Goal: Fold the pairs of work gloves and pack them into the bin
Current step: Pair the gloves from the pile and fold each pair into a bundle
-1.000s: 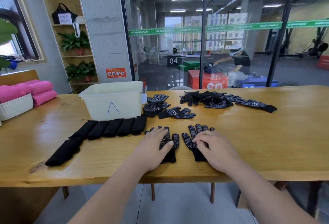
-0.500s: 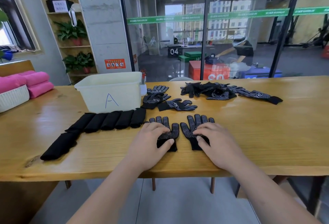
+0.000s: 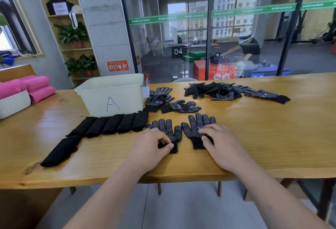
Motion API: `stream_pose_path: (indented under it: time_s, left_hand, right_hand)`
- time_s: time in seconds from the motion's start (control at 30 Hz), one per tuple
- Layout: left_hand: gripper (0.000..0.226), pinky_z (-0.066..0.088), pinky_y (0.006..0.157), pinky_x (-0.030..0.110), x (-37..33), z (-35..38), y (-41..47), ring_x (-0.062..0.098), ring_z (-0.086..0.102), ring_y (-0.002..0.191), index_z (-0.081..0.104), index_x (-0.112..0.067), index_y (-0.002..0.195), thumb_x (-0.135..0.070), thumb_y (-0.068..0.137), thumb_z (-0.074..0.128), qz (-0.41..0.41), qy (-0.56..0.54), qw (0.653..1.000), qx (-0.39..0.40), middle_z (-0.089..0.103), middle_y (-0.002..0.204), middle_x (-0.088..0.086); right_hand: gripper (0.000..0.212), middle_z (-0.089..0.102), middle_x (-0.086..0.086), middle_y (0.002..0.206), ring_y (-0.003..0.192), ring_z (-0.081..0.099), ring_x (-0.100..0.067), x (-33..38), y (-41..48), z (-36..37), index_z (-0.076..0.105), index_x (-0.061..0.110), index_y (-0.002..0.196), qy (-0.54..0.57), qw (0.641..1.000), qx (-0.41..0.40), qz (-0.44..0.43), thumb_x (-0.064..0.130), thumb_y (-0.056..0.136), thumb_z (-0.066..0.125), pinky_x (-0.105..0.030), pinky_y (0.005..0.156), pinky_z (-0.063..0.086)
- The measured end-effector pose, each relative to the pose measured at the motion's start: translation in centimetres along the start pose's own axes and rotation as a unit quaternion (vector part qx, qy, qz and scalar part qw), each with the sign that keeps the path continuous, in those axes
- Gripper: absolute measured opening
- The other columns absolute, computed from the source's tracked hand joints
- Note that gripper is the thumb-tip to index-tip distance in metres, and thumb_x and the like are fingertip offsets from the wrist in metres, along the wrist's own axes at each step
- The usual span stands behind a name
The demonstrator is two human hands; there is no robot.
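Head view: I see folded gloves (image 3: 109,125) lined up before the bin (image 3: 112,94). Left hand (image 3: 151,147) pinches the cuff of the left glove (image 3: 169,128), flat on the table (image 3: 263,137). Right hand (image 3: 223,147) rests on the right glove (image 3: 198,125) beside it; I cannot tell whether it grips.

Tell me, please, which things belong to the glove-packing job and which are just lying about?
Job: flat pair of black dotted knit gloves under left hand and right hand; folded black glove rolls; loose black glove heaps; white plastic bin marked A.
Lying about: pink rolled towels; white woven basket; potted green plants.
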State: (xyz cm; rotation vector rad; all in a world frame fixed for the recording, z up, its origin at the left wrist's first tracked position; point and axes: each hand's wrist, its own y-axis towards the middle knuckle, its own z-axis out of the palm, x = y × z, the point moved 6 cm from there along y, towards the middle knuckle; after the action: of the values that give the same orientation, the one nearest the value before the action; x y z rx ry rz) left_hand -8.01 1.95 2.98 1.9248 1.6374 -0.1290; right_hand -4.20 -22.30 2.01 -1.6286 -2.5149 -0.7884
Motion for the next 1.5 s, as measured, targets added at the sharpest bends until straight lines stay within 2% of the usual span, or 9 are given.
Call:
stream_pose_path:
  time_s: [0.13, 0.33, 0.53, 0.67, 0.8, 1.0, 1.17, 1.33, 1.5]
  left_hand:
    - [0.009, 0.049, 0.097, 0.039, 0.2, -0.7, 0.4, 0.002, 0.056, 0.098, 0.072, -0.043, 0.087, -0.047, 0.095, 0.073, -0.047, 0.002, 0.998, -0.045, 0.064, 0.093, -0.023]
    - [0.011, 0.05, 0.075, 0.019, -2.5, -0.6, 1.6, -0.005, 0.065, 0.084, 0.077, -0.035, 0.084, -0.036, 0.095, 0.076, -0.111, -0.211, 0.964, -0.119, 0.073, 0.084, -0.02]
    - [0.008, 0.059, 0.087, 0.033, -6.7, 3.8, 3.5, 0.0, 0.071, 0.086, 0.079, -0.031, 0.087, -0.031, 0.094, 0.077, -0.093, -0.3, 0.948, -0.048, 0.076, 0.086, -0.017]
    - [0.009, 0.058, 0.092, 0.037, -6.2, 4.2, 4.2, -0.003, 0.068, 0.093, 0.074, -0.037, 0.095, -0.031, 0.099, 0.069, -0.067, -0.244, 0.966, -0.059, 0.074, 0.092, -0.021]
    - [0.033, 0.045, 0.109, 0.032, -5.2, 2.7, 4.2, -0.002, 0.051, 0.123, 0.064, -0.04, 0.129, -0.054, 0.1, 0.06, 0.035, -0.067, 0.996, -0.047, 0.062, 0.125, -0.027]
    - [0.088, 0.017, 0.127, 0.036, -4.1, 3.3, 3.4, 0.008, 0.017, 0.155, 0.025, -0.038, 0.163, -0.076, 0.091, 0.059, 0.062, 0.021, 0.997, 0.036, 0.031, 0.166, -0.016]
    - [0.096, 0.011, 0.132, 0.042, -4.1, 4.0, 3.4, 0.008, 0.01, 0.16, 0.013, -0.039, 0.167, -0.077, 0.091, 0.056, 0.064, 0.051, 0.994, 0.071, 0.031, 0.17, -0.011]
    - [0.097, 0.007, 0.132, 0.042, -2.8, 4.0, 3.3, 0.008, 0.009, 0.16, 0.008, -0.041, 0.167, -0.08, 0.09, 0.052, 0.059, 0.045, 0.99, 0.12, 0.037, 0.165, -0.019]
    - [0.094, 0.013, 0.132, 0.044, -1.0, 3.8, 3.1, 0.009, 0.011, 0.159, 0.016, -0.042, 0.165, -0.085, 0.087, 0.046, 0.053, 0.049, 0.99, 0.125, 0.035, 0.167, -0.015]
  right_hand:
    - [0.033, 0.058, 0.018, 0.14, 0.135, 0.045, -0.008, -1.0, 0.2, -0.3, 0.065, 0.035, 0.136, 0.102, 0.994, -0.003, 0.031, 0.039, 0.108, 0.049, -0.033, 0.115, 0.037]
    - [0.017, 0.07, 0.03, 0.117, 0.106, 0.066, -0.008, -2.2, -0.1, -1.4, 0.077, 0.048, 0.108, 0.294, 0.95, -0.044, 0.096, 0.043, 0.102, 0.062, -0.027, 0.092, 0.049]
    - [0.045, 0.072, 0.011, 0.084, 0.085, 0.065, -0.009, -0.7, -0.8, -1.9, 0.075, 0.032, 0.086, 0.362, 0.929, 0.006, 0.073, 0.066, 0.102, 0.05, -0.038, 0.084, 0.049]
    - [0.015, 0.077, 0.013, 0.097, 0.093, 0.069, -0.008, -1.4, -0.4, -1.3, 0.08, 0.03, 0.101, 0.304, 0.951, -0.005, 0.06, 0.031, 0.104, 0.065, -0.04, 0.092, 0.056]
    - [0.016, 0.078, 0.017, 0.095, 0.091, 0.07, 0.002, -3.1, -0.4, -1.8, 0.076, 0.031, 0.1, 0.382, 0.909, -0.092, 0.136, 0.024, 0.105, 0.064, -0.016, 0.077, 0.052]
    - [0.013, 0.078, 0.008, 0.093, 0.095, 0.072, -0.017, -6.2, -1.0, -2.0, 0.073, 0.024, 0.098, 0.439, 0.832, -0.239, 0.241, 0.027, 0.104, 0.062, -0.041, 0.09, 0.056]
    - [0.012, 0.078, 0.005, 0.096, 0.093, 0.073, -0.019, -6.7, -0.8, -1.5, 0.071, 0.026, 0.099, 0.427, 0.83, -0.255, 0.251, 0.023, 0.105, 0.061, -0.046, 0.086, 0.061]
    - [0.012, 0.075, -0.002, 0.102, 0.086, 0.071, -0.018, -7.5, -1.4, -2.0, 0.069, 0.017, 0.113, 0.49, 0.767, -0.297, 0.288, 0.018, 0.108, 0.058, -0.026, 0.06, 0.055]
    - [0.013, 0.076, 0.0, 0.101, 0.084, 0.072, -0.022, -6.7, -0.6, -1.4, 0.069, 0.027, 0.109, 0.46, 0.808, -0.241, 0.279, 0.018, 0.105, 0.061, -0.038, 0.067, 0.061]
